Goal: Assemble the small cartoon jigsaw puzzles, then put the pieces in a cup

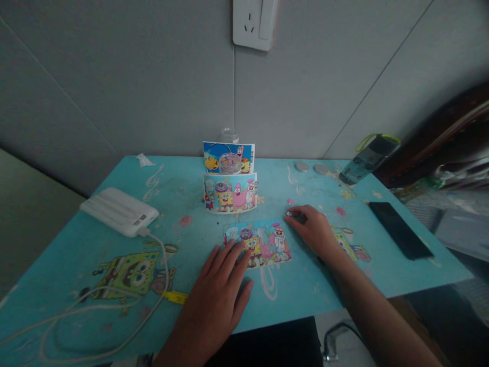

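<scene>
A flat cartoon jigsaw puzzle lies on the table in front of me, with uneven, bumpy edges. My left hand is spread flat, its fingertips touching the puzzle's lower left part and hiding that corner. Close by the upper right corner, my right hand pinches a small puzzle piece between thumb and fingers, mostly covered by them. A small pink piece lies just beyond those fingers. Behind the puzzle, a reference picture card with the same cartoon characters stands upright.
Behind the card are a second printed card and clear cups. A white power bank with a cable occupies the left. To the right are a black phone, a tilted water bottle and two round lids.
</scene>
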{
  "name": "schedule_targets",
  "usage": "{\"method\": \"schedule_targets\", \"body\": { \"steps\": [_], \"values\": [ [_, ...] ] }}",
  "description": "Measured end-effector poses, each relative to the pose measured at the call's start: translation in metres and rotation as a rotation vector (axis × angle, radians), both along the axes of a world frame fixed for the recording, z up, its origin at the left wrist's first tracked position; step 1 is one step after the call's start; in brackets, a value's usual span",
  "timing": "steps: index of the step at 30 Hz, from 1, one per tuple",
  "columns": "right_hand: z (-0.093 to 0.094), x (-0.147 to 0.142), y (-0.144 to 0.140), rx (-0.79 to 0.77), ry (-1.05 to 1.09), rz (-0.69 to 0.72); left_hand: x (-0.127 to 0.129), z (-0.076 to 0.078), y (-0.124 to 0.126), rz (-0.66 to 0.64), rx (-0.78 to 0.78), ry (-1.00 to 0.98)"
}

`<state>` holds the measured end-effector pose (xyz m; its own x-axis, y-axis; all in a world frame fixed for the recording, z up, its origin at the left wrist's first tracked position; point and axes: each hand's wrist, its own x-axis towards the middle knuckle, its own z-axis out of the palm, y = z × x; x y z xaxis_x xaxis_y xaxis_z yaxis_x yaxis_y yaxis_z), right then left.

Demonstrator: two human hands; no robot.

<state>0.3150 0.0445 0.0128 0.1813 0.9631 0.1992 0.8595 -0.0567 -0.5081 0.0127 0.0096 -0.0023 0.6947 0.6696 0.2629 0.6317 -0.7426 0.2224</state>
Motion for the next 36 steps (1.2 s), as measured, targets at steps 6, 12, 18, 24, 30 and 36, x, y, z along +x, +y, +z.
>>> {"method": "schedule_targets", "body": {
  "steps": [6, 12, 18, 24, 30, 36],
  "values": [
    [0.01, -0.009, -0.007, -0.014, 0.234, 0.0, 0.001, -0.003, 0.0, 0.0, -0.003, 0.014],
    [0.019, -0.02, -0.016, -0.136, 0.494, 0.074, 0.001, -0.001, 0.001, 0.003, 0.004, 0.029],
    [0.025, -0.028, -0.023, -0.211, 0.573, 0.152, 0.0, 0.0, 0.001, -0.003, -0.002, 0.018],
    [0.02, -0.034, -0.024, -0.227, 0.593, 0.172, 0.001, 0.001, 0.0, -0.004, -0.006, 0.04],
    [0.014, -0.043, -0.023, -0.228, 0.586, 0.168, 0.001, -0.001, 0.0, 0.0, -0.012, 0.049],
    [0.01, -0.053, -0.017, -0.228, 0.518, 0.184, 0.001, -0.001, 0.0, 0.002, -0.031, 0.027]
  ]
}}
